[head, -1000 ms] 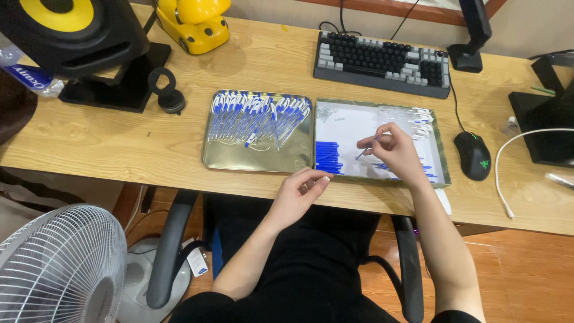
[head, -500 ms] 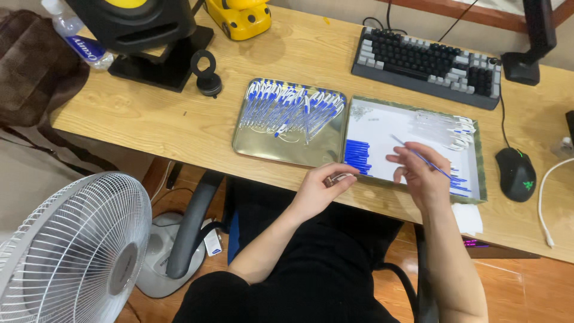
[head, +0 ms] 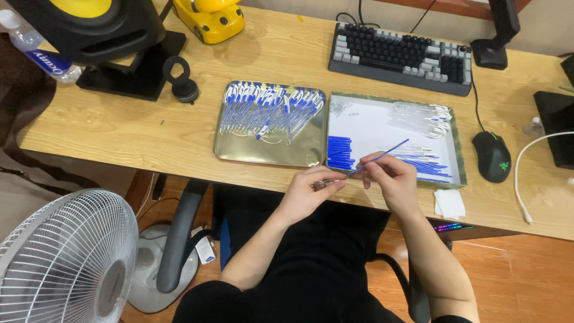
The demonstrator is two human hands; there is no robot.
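My left hand pinches a small pen tip part at the desk's front edge. My right hand holds a thin blue ink refill, its lower end meeting the part in my left hand. Both hands hover over the near edge of a white shallow tray that holds a row of blue refills, more refills and clear pen barrels. To its left a metal tray carries several assembled blue-and-white pens.
A keyboard lies behind the trays, a mouse and white cable to the right, a folded tissue near the edge. A speaker on a stand, yellow toy and bottle sit left. A fan stands below.
My right hand lifted a blue refill out of the white tray and brought it toward my left hand, which came up to meet it. The camera view shifted slightly.
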